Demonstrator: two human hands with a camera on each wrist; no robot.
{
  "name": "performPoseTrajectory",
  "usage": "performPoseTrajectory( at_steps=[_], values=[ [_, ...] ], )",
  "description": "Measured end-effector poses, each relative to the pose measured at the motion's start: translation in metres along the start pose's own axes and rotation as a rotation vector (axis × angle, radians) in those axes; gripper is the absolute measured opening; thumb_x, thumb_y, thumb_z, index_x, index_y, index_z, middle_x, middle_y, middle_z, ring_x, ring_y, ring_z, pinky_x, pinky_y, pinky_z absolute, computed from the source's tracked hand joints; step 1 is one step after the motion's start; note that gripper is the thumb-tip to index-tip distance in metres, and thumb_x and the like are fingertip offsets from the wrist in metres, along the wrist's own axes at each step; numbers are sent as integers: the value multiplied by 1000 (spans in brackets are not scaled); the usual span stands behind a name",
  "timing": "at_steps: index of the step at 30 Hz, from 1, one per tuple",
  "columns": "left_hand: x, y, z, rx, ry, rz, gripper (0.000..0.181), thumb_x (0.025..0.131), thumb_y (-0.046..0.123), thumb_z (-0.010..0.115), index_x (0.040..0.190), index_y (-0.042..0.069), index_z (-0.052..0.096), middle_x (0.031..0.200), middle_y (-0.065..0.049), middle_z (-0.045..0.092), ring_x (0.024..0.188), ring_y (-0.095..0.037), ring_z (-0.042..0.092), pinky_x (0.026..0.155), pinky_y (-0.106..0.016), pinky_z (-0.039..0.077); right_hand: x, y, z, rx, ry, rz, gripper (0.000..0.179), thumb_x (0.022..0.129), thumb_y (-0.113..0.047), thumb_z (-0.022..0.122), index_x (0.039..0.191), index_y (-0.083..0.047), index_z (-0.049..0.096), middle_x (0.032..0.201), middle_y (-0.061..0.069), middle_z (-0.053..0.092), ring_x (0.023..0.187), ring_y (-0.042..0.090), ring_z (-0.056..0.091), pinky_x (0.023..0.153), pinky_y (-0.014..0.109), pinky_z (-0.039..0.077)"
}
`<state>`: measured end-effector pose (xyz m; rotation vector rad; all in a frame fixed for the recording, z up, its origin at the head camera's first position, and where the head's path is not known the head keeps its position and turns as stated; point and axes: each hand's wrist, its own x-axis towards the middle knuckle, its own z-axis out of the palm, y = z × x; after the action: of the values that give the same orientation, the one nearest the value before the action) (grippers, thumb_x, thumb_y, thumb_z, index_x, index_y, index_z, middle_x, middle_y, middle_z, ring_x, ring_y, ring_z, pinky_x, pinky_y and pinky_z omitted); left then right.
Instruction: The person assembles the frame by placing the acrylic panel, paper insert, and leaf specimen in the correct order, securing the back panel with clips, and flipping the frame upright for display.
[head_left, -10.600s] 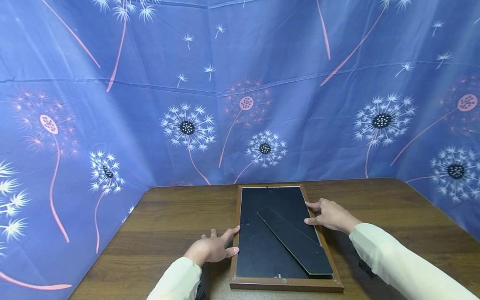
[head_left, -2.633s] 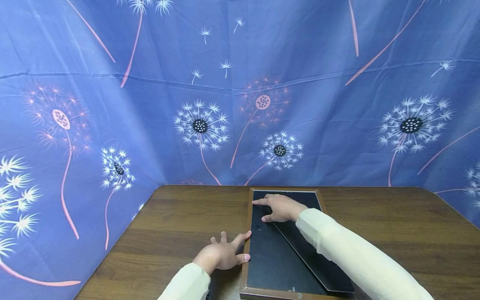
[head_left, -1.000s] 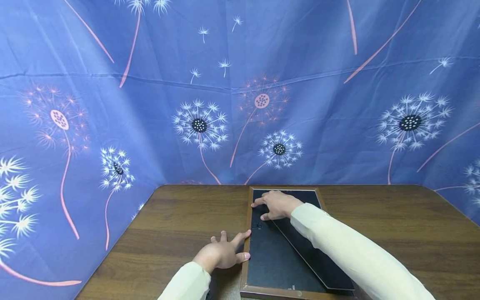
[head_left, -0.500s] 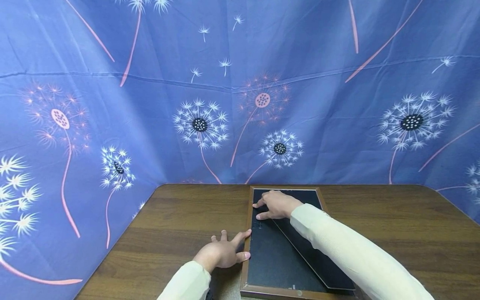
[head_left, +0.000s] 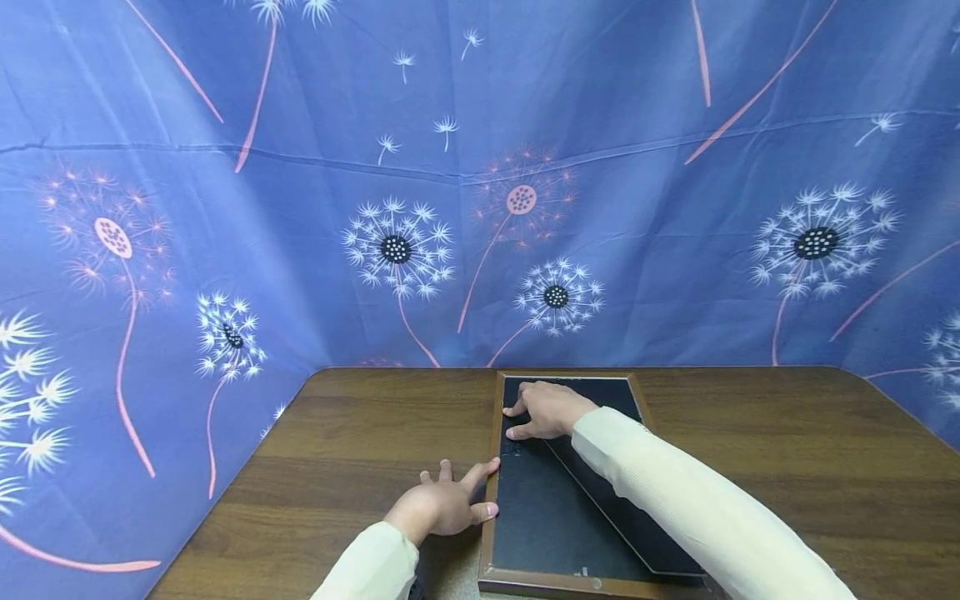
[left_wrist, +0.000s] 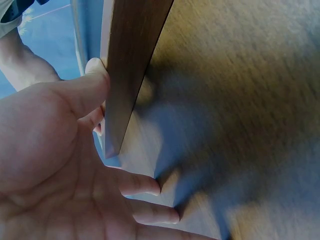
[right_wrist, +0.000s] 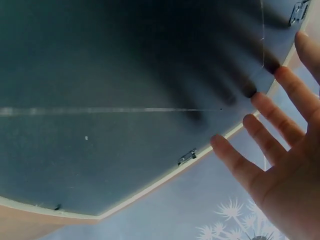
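A brown wooden picture frame lies face down on the table, its black backing board upward. A black easel leg slants across the board, partly covered by the right sleeve. My left hand rests at the frame's left side, thumb and index fingertip against the wood and the other fingers spread toward the table. My right hand reaches over the board's upper left, fingertips near the left rim and thumb close to a small metal hanger. Spread fingers of the right hand show in the right wrist view.
The wooden table extends to both sides of the frame. Behind it hangs a blue cloth with dandelion prints. One small metal hanger sits at the board's edge in the right wrist view.
Since the oldest frame, my right hand has moved from the frame's right side across to its upper left. Lately its thumb has slid slightly left. My left hand holds its place.
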<state>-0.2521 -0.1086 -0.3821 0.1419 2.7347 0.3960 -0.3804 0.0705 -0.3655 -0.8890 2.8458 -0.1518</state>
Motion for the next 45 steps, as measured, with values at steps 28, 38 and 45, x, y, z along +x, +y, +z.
performPoseTrajectory(
  at_steps=[28,38,45],
  values=[
    [-1,3,0,15,-14,22,61,101,47,56,156,39,30,154,-36,31,135,-67,30,103,-76,31,-29,1,-9,161,27,48,46,96,-29,73,137,-10,66,132,16,65,125,34,59,103,52,46],
    [-1,2,-1,35,-21,6,64,101,49,55,158,40,27,155,-35,31,136,-65,32,102,-76,32,-68,-14,-9,312,128,120,28,89,-20,80,111,-3,77,103,9,74,93,24,70,83,45,57],
    [0,0,-2,54,-46,5,65,102,49,54,159,39,25,156,-35,30,139,-61,30,105,-74,32,-81,-32,-3,328,133,189,34,85,-26,83,109,-3,77,107,13,74,99,32,71,86,50,56]
  ],
)
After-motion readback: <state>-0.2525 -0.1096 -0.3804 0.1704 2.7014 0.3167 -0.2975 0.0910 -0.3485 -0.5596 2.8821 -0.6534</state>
